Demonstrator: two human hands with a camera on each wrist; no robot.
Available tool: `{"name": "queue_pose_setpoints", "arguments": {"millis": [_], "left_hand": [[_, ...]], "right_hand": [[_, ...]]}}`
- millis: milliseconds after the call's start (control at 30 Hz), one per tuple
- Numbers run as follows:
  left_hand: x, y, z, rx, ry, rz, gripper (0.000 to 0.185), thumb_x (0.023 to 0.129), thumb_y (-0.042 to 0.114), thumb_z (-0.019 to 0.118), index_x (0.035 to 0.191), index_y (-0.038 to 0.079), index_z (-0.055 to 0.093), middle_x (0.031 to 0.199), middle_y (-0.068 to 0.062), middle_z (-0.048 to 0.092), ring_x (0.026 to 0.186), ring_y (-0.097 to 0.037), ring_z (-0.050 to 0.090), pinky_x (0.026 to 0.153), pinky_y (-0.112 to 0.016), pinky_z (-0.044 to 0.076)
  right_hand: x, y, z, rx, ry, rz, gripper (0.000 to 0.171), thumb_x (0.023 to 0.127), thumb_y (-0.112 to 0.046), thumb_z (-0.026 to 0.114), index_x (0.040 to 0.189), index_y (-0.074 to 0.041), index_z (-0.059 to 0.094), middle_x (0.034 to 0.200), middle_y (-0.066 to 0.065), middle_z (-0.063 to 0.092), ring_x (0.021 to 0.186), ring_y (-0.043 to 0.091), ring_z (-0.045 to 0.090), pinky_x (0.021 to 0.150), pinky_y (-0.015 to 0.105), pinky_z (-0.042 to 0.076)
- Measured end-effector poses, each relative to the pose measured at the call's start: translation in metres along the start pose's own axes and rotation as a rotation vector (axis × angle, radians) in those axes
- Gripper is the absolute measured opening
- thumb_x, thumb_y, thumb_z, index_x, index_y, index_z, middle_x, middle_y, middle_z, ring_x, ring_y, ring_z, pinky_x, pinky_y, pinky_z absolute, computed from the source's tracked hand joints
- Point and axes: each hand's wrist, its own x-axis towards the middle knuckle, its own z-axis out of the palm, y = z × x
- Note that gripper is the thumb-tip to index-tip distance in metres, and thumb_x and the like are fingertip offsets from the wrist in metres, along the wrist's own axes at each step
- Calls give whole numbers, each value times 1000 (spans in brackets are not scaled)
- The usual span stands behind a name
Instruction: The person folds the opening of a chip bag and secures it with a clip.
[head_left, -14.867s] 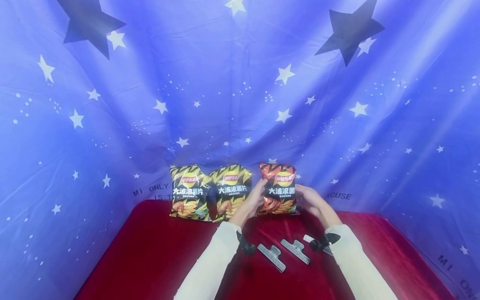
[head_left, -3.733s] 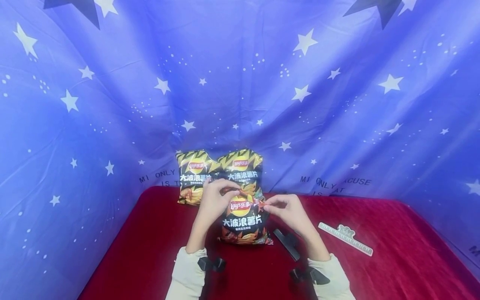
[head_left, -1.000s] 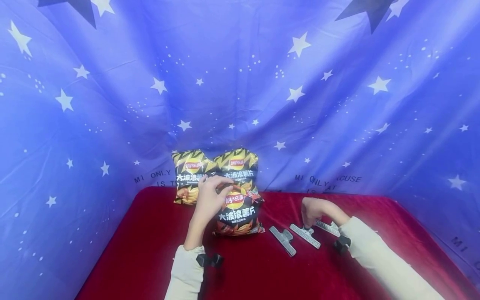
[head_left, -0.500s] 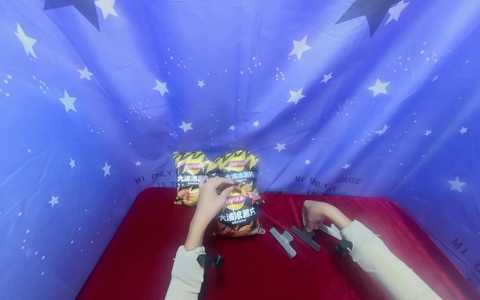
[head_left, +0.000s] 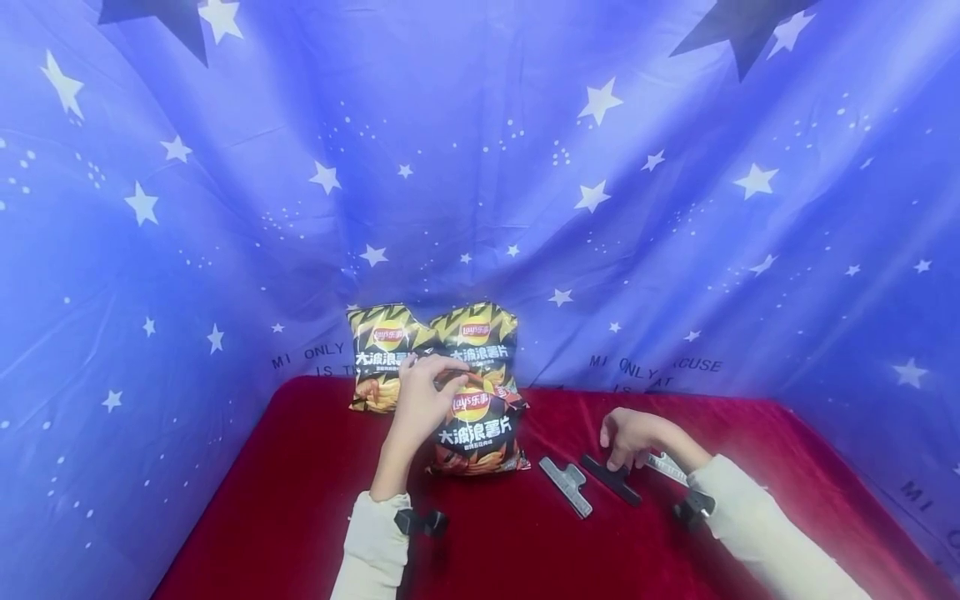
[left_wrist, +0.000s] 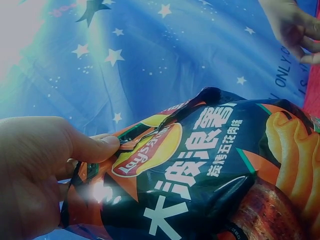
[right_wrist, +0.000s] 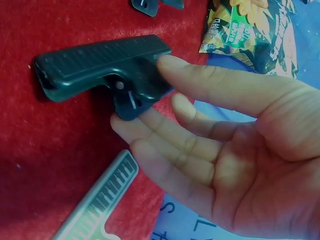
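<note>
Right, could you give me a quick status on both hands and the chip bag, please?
Left hand pinches red chip bag top. Right hand pinches dark clip on the red cloth. Nothing in the way.

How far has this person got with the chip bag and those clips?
Done: the red chip bag stands in front of the two yellow bags, its top pinched in the left hand. In hand: the right hand pinches the dark clip, which is not yet on the bag. Left: no bag wears a clip; two pale clips lie on the red cloth.
</note>
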Motion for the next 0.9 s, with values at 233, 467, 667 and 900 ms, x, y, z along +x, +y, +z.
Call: {"name": "queue_pose_setpoints", "arguments": {"millis": [233,467,667,900], "left_hand": [[-1,1,-1,3,-4,1,15,87,8,78,102,10,78,101,-8,78,97,-28,72,120,-67,20],[-1,1,0,1,-8,-2,16,87,9,79,103,11,78,102,-9,78,96,-28,72,120,-66,20],[0,-2,2,1,-12,-6,16,88,10,78,103,11,78,102,-8,79,96,-27,72,120,-66,20],[0,0,-1,0,-12,-10,16,88,10,78,104,11,78,103,-8,78,97,-27,71,120,-66,19]], "right_hand": [[-1,9,5,60,13,22,20,74,2,83,88,3,70,70,11,73,62,22,72,57,35,60],[-1,18,7,106,25,44,15,73,1,84,84,2,73,68,9,73,59,17,70,58,31,60],[-4,25,4,135,-3,15,14,74,2,82,85,3,74,68,4,72,60,14,68,60,32,60],[-5,22,-9,251,-23,-80,21,78,-1,78,95,7,69,71,1,72,67,14,69,64,35,59]]}}
